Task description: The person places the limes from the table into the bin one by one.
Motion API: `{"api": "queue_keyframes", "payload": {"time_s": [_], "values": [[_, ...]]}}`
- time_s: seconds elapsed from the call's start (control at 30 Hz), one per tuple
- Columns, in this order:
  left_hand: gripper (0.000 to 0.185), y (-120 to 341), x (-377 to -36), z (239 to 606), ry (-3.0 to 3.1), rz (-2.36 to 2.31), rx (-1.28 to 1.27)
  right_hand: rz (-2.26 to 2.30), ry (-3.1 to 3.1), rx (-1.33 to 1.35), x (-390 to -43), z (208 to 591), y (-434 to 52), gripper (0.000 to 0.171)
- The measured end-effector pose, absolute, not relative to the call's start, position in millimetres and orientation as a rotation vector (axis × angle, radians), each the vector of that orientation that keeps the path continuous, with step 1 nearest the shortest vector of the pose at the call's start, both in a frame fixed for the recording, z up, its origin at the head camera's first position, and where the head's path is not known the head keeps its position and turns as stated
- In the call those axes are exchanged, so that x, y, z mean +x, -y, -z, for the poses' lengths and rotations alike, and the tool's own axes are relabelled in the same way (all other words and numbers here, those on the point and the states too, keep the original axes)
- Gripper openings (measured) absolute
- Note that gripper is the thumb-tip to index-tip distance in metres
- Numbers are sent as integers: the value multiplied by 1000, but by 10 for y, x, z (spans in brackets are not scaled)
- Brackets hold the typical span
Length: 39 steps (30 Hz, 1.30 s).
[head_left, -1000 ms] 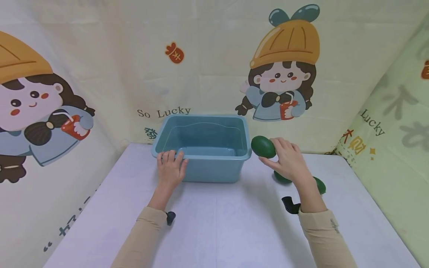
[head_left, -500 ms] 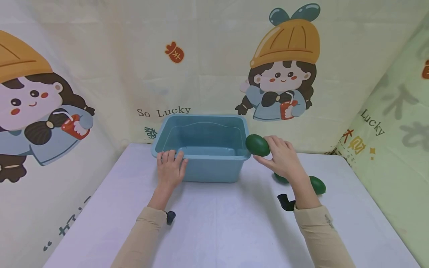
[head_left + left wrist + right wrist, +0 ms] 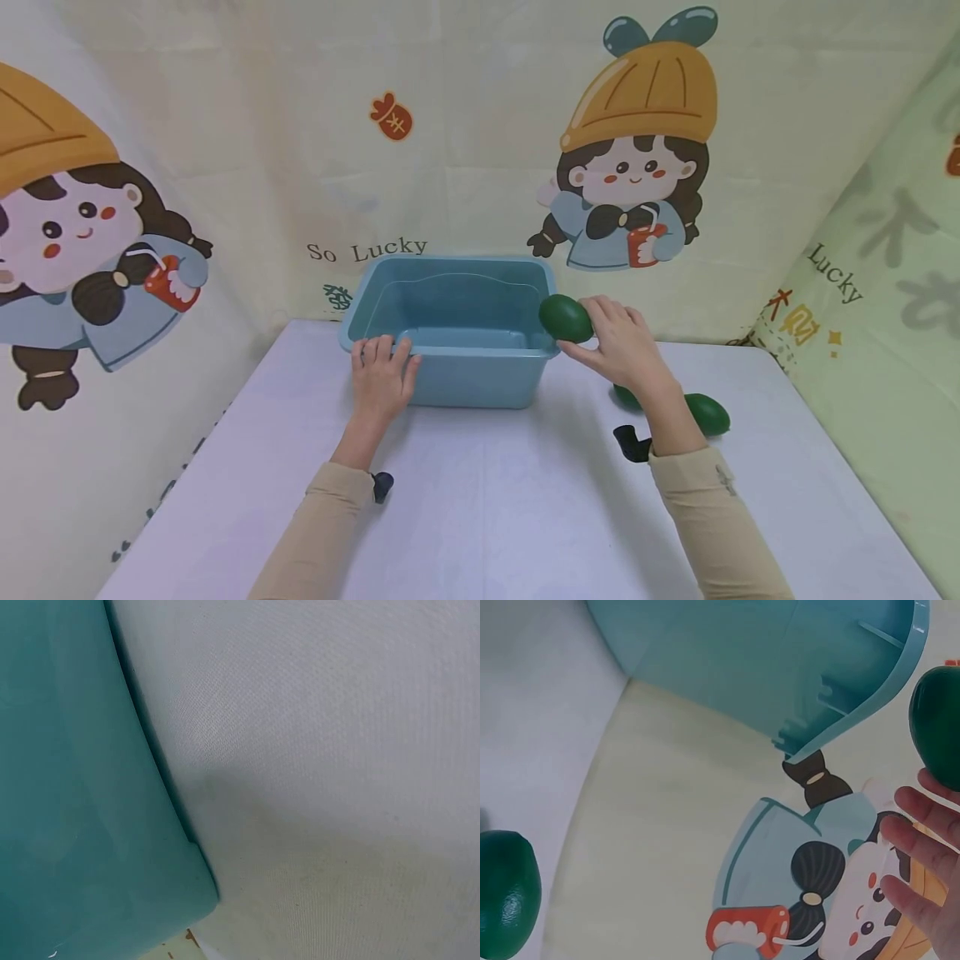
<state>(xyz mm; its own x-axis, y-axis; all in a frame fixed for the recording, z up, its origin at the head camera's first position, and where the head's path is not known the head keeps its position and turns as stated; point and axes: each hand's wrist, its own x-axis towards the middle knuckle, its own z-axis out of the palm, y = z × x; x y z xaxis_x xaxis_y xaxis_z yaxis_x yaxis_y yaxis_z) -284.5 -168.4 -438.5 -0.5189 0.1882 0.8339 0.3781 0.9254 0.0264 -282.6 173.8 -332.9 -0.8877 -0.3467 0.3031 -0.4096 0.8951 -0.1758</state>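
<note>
A blue plastic tub [image 3: 480,385] stands on the table; its outer wall [image 3: 82,780] takes up the left side of the left wrist view. My left hand [image 3: 380,385] grips the tub's front rim near the left corner. Between thumb and fingertips, my right hand [image 3: 622,346] holds a smooth dark green oval fruit [image 3: 564,318], raised at the tub's right rim and overlapping it in the head view. In the right wrist view this fruit [image 3: 937,724] is cut off by the frame's edge, with fingers [image 3: 922,844] spread below it.
Two similar green fruits lie on the table at the right: one fruit [image 3: 708,414] beside my right forearm, another fruit [image 3: 626,397] partly hidden behind my wrist. A printed cloth backdrop [image 3: 480,167] rises behind the tub. Black camera mounts [image 3: 632,443] stick out from both wrists.
My right hand has moved left and slightly up with the green fruit, from beside the tub to over its right rim. My left hand has stayed on the rim.
</note>
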Motion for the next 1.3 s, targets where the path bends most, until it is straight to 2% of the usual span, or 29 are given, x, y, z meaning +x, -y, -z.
{"api": "queue_keyframes", "payload": {"time_s": [1.3], "values": [[47, 1678, -2844, 4382, 2143, 260, -396, -335, 2763, 695, -3051, 3272, -1465, 67]]}}
